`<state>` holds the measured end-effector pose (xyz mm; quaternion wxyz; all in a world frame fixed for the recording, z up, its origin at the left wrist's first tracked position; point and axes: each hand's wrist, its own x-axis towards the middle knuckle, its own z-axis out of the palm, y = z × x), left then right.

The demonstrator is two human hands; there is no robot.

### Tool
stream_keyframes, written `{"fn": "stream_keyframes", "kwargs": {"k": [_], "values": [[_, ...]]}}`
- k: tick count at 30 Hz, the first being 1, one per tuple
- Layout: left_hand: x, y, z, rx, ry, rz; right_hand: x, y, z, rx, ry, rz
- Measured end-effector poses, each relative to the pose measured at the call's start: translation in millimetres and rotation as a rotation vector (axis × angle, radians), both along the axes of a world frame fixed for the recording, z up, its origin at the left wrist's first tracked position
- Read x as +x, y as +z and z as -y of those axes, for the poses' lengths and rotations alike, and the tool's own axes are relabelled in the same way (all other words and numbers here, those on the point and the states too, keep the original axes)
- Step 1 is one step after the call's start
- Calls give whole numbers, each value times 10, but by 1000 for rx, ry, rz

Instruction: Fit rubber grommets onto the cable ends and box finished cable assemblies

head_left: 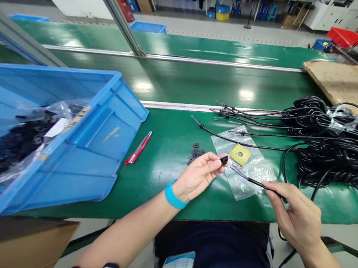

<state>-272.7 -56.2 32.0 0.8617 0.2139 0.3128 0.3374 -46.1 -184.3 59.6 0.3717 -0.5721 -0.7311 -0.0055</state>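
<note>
My left hand (199, 173), with a blue wristband, pinches a small black rubber piece (224, 160) between thumb and forefinger. My right hand (294, 212) grips a black cable (256, 182) near its end, where thin blue and red wires (235, 170) stick out toward the rubber piece, a short gap away. Several more black rubber pieces (195, 152) lie on the green table just beyond my left hand. A clear plastic bag (244, 174) lies under the wire tips, with a yellow square plate (240, 154) that has a hole in it on top.
A large blue bin (100, 126) holding a bag of black parts stands at the left. A red utility knife (138, 148) lies beside it. Coiled black cables (326, 142) pile up at the right. A brown board (338, 81) lies far right, a cardboard box (29, 250) at lower left.
</note>
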Motion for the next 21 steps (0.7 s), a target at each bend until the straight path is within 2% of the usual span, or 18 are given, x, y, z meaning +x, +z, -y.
{"fn": "stream_keyframes", "kwargs": {"k": [8,12,16,21], "values": [[9,42,75,10,-59,13,27,13,21,-92,-6,-99],[8,39,93,30,-46,-4,30,11,45,-42,-4,-81],[19,47,120,40,-10,-23,-14,9,32,36,68,3],[26,65,134,85,26,-80,-66,32,37,59,119,73]]}}
